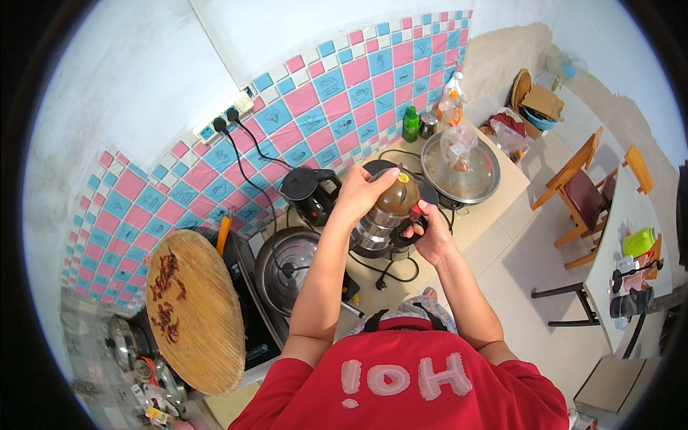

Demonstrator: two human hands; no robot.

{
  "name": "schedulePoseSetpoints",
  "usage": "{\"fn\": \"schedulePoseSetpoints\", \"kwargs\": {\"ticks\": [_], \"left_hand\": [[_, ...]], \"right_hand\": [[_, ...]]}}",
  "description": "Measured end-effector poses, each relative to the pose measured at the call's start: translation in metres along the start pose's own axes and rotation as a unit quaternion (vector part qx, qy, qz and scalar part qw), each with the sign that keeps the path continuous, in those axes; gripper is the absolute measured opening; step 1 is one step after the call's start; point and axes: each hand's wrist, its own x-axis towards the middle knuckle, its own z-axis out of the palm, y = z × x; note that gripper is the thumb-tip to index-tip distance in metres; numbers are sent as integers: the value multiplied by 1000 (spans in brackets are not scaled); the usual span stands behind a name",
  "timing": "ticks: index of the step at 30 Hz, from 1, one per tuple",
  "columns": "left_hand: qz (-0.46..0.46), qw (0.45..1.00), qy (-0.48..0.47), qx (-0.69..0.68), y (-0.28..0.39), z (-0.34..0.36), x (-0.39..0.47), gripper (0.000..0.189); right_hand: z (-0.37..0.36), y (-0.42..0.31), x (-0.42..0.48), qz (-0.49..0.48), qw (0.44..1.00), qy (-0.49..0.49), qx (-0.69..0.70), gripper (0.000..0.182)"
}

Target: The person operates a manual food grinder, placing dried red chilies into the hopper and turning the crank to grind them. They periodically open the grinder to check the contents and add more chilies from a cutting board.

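Both my hands are on a metal-bodied kitchen appliance (371, 231), perhaps a grinder or blender, over the counter in front of me. It has a brown see-through domed lid (402, 199) with a yellow sticker. My left hand (361, 194) lies over the lid's left side, thumb stretched across its top. At the right, my right hand (434, 234) grips the black handle (402, 232), its thumb by a red part near the lid's rim. The fingers behind the handle are partly hidden. A black power cord with its plug (380, 282) lies loose on the counter below the appliance.
Left of the appliance stand a black electric kettle (306, 194) and a glass-lidded pan (282, 263). A round wooden board (201, 312) bears dark reddish pieces. At right are a lidded electric pan (438, 180) with a plastic bag on top and a green bottle (410, 126).
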Motion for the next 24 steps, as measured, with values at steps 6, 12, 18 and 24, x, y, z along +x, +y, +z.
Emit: {"fn": "schedulePoseSetpoints", "kwargs": {"ticks": [6, 12, 18, 24], "left_hand": [[-13, 1000, 4, 5, -2, -2, -5, 58], [-50, 998, 7, 26, -9, -4, -5, 68], [-57, 998, 4, 24, -17, -3, -7, 61], [42, 996, -7, -79, -5, -12, -17, 41]], "right_hand": [[-4, 5, 2, 17, 1000, 5, -6, 34], [-11, 14, 6, 51, 999, 5, 12, 35], [-12, 20, 6, 77, 997, 17, 23, 34], [6, 14, 1, -88, 995, 17, -49, 31]]}}
